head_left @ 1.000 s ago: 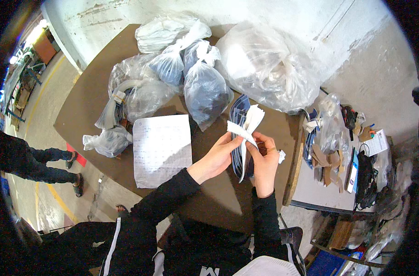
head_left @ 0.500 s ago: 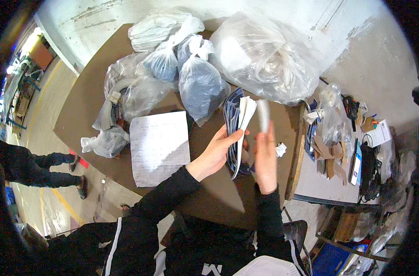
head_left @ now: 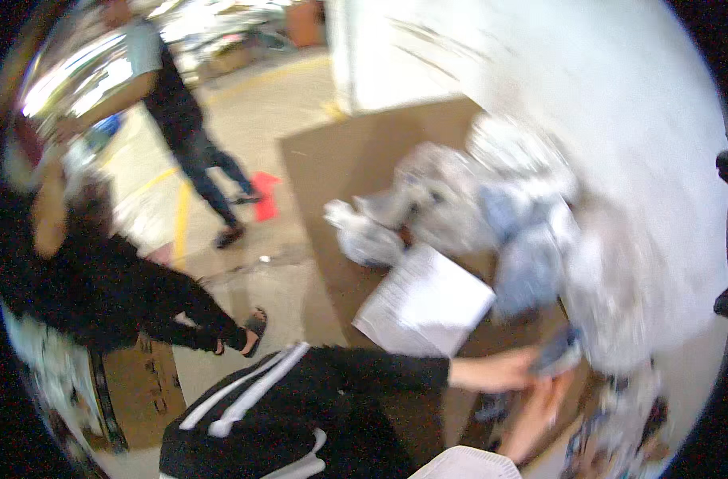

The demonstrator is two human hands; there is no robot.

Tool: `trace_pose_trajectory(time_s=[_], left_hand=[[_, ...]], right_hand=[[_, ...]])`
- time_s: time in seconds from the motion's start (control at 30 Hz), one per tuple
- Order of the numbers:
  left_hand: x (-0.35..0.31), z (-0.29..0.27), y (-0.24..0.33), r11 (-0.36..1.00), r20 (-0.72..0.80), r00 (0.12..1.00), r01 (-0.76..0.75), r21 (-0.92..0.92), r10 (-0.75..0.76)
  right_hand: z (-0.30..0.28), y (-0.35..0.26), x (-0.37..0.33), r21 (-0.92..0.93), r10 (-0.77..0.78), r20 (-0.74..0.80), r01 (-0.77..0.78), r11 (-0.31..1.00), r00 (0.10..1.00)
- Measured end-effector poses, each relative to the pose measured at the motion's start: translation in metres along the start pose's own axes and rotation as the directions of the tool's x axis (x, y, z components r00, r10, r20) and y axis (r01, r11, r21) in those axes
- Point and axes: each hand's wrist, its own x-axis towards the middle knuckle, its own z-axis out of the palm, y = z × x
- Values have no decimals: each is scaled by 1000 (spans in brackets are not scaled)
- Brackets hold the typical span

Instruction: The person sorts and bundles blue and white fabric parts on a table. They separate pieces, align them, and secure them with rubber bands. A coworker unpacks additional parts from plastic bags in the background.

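Observation:
At the lower right of the table, my left hand (head_left: 498,370) is closed round a bundle of flat dark-blue and white strip-like pieces (head_left: 559,353). My right hand (head_left: 539,407) is just below it, close to the bundle's lower end. Motion smears its fingers, so their grip does not show. A small dark-blue piece (head_left: 491,407) lies on the table under my left wrist. A sheet of white paper with writing (head_left: 428,302) lies to the left of the bundle.
Clear bags with bluish contents (head_left: 530,267), a large clear bag (head_left: 615,279) and a smaller tied bag (head_left: 368,239) stand on the brown table (head_left: 332,176). Two people, one standing (head_left: 176,104) and one nearer (head_left: 100,271), are at the left. Clutter (head_left: 619,423) fills the lower right.
The view has swung left, bringing two people into sight and shifting the table rightward. My right hand, earlier raised beside a blurred white piece, is now lower, close by my left.

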Motion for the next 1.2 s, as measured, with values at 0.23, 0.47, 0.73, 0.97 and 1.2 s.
trace_pose_trajectory(time_s=[0.23, 0.47, 0.73, 0.97, 1.2], left_hand=[[-8, 7, -20, 774, 264, 929, 365, -517, -261], [-6, 3, -55, 727, 312, 866, 499, -472, -391], [5, -14, -14, 592, 70, 891, 355, -723, -449], [7, -12, -25, 583, 41, 907, 304, -754, -419], [7, -15, -25, 578, 2, 890, 297, -760, -455]], right_hand=[[6, 30, 20, -179, -89, 77, 101, 979, 993], [31, 29, 27, -209, -83, 147, 113, 971, 986], [39, 27, 28, -270, -76, 167, 120, 955, 983], [43, 26, 29, -293, -61, 164, 107, 950, 985], [46, 25, 31, -295, -63, 173, 113, 949, 983]])
